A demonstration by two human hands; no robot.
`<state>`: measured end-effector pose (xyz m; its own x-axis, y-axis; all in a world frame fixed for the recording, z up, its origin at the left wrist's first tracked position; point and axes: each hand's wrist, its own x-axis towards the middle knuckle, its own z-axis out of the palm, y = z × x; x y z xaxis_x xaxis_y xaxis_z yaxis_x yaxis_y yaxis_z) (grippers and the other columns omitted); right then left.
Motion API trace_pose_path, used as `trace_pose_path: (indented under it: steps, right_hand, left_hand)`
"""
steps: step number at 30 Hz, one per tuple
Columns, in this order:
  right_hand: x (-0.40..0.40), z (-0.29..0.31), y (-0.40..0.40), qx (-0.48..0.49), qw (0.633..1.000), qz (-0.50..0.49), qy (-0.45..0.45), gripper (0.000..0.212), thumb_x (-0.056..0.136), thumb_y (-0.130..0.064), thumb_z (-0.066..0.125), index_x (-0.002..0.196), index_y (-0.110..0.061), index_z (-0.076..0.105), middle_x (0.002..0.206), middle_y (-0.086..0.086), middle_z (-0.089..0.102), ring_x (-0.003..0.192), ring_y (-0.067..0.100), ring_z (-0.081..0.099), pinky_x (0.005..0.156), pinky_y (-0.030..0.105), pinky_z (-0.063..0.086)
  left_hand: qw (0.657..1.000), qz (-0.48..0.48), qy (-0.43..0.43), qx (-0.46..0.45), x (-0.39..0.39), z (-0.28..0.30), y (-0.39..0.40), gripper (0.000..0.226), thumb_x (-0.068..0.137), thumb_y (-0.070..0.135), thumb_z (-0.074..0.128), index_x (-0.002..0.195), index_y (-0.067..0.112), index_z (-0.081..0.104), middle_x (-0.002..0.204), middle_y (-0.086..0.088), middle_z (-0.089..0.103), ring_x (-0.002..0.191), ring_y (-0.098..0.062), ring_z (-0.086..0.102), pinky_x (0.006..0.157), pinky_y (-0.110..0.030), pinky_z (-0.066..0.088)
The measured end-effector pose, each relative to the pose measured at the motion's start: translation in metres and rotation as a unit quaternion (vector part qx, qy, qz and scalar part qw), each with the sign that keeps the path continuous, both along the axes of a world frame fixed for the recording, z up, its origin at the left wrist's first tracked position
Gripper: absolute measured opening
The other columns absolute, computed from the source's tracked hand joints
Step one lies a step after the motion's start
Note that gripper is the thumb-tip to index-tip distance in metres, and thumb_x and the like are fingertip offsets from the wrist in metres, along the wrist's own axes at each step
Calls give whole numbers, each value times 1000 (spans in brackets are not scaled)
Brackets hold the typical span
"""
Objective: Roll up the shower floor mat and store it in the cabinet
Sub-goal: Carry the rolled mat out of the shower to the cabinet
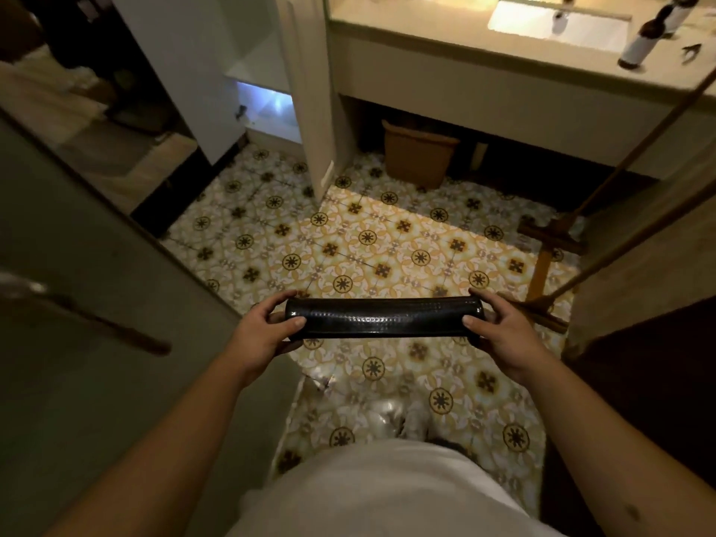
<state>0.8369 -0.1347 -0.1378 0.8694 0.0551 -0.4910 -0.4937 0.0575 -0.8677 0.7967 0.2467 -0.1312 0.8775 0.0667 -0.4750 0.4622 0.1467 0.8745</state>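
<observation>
The shower floor mat [381,317] is a glossy black roll with a dimpled surface, held level above the patterned tile floor. My left hand [267,329] grips its left end and my right hand [499,329] grips its right end, thumbs on top. Ahead at the upper left stands a white cabinet [271,71] with its tall door [310,91] swung open toward me; a lit lower compartment and a shelf above it show inside.
A vanity counter with a sink [558,23] and a bottle [643,38] runs along the top right. A brown bin [416,155] sits under it. A glass door [97,304] with a bar handle is on my left, wooden frame legs [550,238] on my right.
</observation>
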Motion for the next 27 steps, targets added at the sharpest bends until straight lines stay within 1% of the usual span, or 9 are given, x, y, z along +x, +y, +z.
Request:
trace_pose_path:
  steps: [2,6,8,10,12,16,20,23,27]
  right_hand:
    - [39,1,-10,5,1000,27,0,46,81,-6,71,114,-37,63,115,5,67,100,29,63,76,41,51]
    - [111,7,-21,-1,997,80,-3,46,81,-8,72,116,-35,62,116,7,65,97,26,63,71,34,52]
    - [133,10,-20,-5,996,92,-6,45,81,-8,72,113,-37,63,114,6,66,95,24,63,69,33,53]
    - [180,10,-12,-3,993,120,-1,44,81,-7,72,108,-41,65,111,5,68,94,24,63,68,32,53]
    - [198,10,-7,-15,991,132,-8,43,81,-8,72,108,-41,65,108,4,68,92,23,63,68,32,53]
    - [269,2,28,-29,986,166,0,43,81,-7,72,112,-35,63,103,6,65,85,21,62,67,33,53]
    - [339,3,68,-32,979,200,15,47,81,-6,72,120,-29,60,92,1,69,80,18,63,65,32,51]
    - [387,6,99,-48,970,239,9,43,81,-7,72,115,-31,62,98,7,63,82,22,60,66,35,49]
    - [447,11,141,-43,960,278,5,43,81,-7,71,115,-32,61,100,5,60,85,21,59,69,36,49]
  left_hand:
    - [1000,25,8,-10,22,3,-10,47,83,1,69,120,31,62,102,-4,75,92,-24,72,69,-34,58]
    - [998,67,12,-10,65,11,-24,47,83,1,69,119,30,63,101,-7,74,92,-25,72,69,-35,58]
    - [997,77,13,-7,77,14,-30,45,84,2,69,118,30,63,103,-9,72,92,-25,72,71,-36,59]
    - [994,111,19,-8,106,12,-26,43,85,3,68,117,31,63,105,-10,70,92,-25,72,72,-36,59]
    - [994,110,14,-1,116,15,-25,42,85,4,68,117,32,62,106,-10,70,92,-24,72,72,-36,59]
    - [988,151,21,-1,160,4,-2,42,86,5,68,115,34,63,109,-13,69,93,-26,70,74,-38,59]
    - [978,205,32,-15,203,-4,22,42,85,4,69,116,31,63,114,-16,64,98,-33,67,75,-40,59]
    - [971,234,46,-22,226,-8,37,42,84,5,70,116,31,63,115,-16,63,97,-32,68,74,-40,59]
    - [958,281,43,-30,255,-6,61,42,83,7,72,115,33,64,115,-15,65,96,-31,69,71,-38,58]
